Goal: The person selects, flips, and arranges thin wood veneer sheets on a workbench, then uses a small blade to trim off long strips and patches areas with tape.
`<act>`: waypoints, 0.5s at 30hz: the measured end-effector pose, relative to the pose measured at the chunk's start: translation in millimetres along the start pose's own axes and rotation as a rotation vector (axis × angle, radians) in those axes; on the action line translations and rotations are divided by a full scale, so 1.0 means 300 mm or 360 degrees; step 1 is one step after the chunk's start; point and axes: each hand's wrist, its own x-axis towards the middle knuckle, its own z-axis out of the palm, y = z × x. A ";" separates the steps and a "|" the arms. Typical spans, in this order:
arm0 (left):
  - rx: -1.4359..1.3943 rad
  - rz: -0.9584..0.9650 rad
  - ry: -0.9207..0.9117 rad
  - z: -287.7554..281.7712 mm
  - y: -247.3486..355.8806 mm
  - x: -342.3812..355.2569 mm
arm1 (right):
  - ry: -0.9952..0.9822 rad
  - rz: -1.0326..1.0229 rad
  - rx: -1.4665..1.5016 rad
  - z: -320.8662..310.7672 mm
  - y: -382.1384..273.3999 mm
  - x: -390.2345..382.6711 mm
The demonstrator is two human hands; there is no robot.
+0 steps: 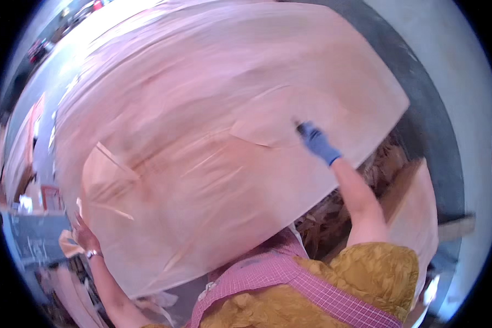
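A large stack of pinkish-tan wood veneer sheets spreads in front of me, its top sheet wrinkled. My right hand, in a blue glove, reaches over the right half. Its fingers are closed around a small dark thing that motion blurs too much to name. Beside that hand lies a loose rounded veneer piece. At the left edge of the stack, my bare left hand has its fingers closed on a curled pale veneer strip. A folded veneer flap and a thin sliver lie near it.
Brown veneer scraps are heaped below the stack's right edge. A tall pale panel or sheet stands at the right, near a wooden block. More veneer pieces lie low at the left. Grey floor runs along the far right.
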 end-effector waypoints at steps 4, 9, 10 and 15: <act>-0.0716 -0.0043 -0.1031 -0.206 0.371 0.056 | -0.0261 0.0166 0.0486 -0.056 -0.467 -0.579; -0.0967 0.0266 -0.0133 -0.007 0.277 -0.094 | -0.0241 0.0400 0.0828 -0.092 -0.997 -0.898; -0.0960 0.0250 -0.0123 -0.041 0.245 -0.104 | -0.0205 0.0429 0.0909 -0.070 -1.077 -0.943; -0.1774 -0.0113 -0.0719 -0.263 0.043 -0.145 | -0.0055 0.0516 0.0945 -0.020 -1.301 -1.070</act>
